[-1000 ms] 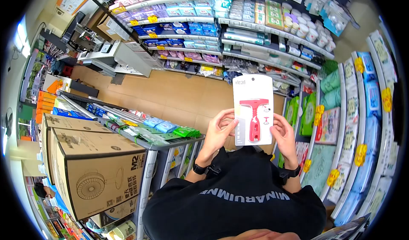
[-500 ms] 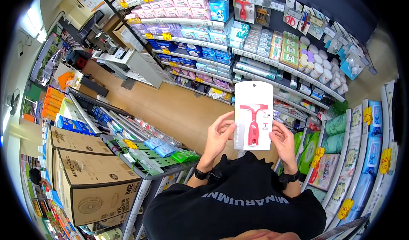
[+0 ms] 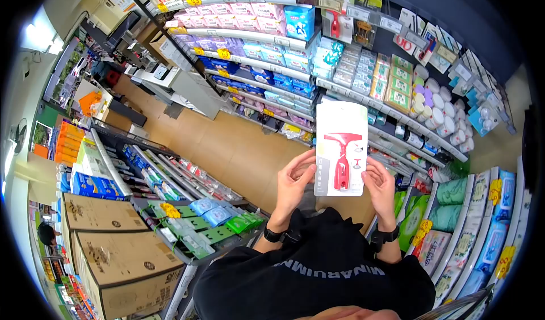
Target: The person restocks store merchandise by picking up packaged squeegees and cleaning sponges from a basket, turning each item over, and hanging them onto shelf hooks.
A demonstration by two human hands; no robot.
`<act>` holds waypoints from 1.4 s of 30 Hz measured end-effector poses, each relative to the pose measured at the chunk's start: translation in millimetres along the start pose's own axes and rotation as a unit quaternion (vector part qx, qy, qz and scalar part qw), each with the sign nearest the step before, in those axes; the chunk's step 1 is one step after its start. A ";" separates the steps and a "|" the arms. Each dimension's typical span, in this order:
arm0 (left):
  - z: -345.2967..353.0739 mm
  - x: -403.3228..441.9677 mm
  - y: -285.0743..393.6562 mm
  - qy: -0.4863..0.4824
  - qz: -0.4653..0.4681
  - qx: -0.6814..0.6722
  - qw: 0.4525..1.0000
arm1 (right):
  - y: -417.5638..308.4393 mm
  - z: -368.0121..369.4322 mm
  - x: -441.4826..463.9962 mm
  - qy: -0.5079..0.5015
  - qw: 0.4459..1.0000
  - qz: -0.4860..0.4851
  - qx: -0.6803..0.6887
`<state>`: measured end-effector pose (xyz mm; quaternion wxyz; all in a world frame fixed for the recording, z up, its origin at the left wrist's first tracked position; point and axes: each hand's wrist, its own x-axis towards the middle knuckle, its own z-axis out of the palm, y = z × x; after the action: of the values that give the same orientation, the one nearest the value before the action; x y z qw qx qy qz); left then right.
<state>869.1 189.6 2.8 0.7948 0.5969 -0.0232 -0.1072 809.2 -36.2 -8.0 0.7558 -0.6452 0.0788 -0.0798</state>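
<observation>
A white hanging card pack (image 3: 340, 118) stands upright in front of my chest, its printed side facing me. Fixed to it is a red T-shaped tool (image 3: 342, 158), with small pictures beside it; I cannot make out its exact kind. My left hand (image 3: 296, 181) is curled at the card's left edge, thumb and fingers pinching there. At the lower right edge, my right hand (image 3: 379, 183) grips the card between thumb and fingers. Each wrist wears a black band.
Ahead, a shelf rack (image 3: 238, 50) carries packaged goods, with a similar red tool pack (image 3: 336, 24) hanging at its upper right. Large cardboard boxes (image 3: 125, 252) stand at left beside a low shelf (image 3: 210, 218). Tissue packs (image 3: 448, 218) fill the right shelf. Aisle floor (image 3: 227, 144) runs ahead.
The view has shifted slightly, so the shelves ahead appear lower and farther right. The card has tilted a little and sits slightly higher and to the right; both hands stay at its edges.
</observation>
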 end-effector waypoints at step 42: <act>-23.7 337.1 61.2 -0.151 0.086 0.056 0.983 | -22.4 66.3 275.1 0.149 0.982 -0.118 -0.023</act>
<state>1210.8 161.4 23.6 0.7536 0.6133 -0.2004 -0.1258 1091.6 -37.0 20.0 0.7056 -0.6483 0.1158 -0.2616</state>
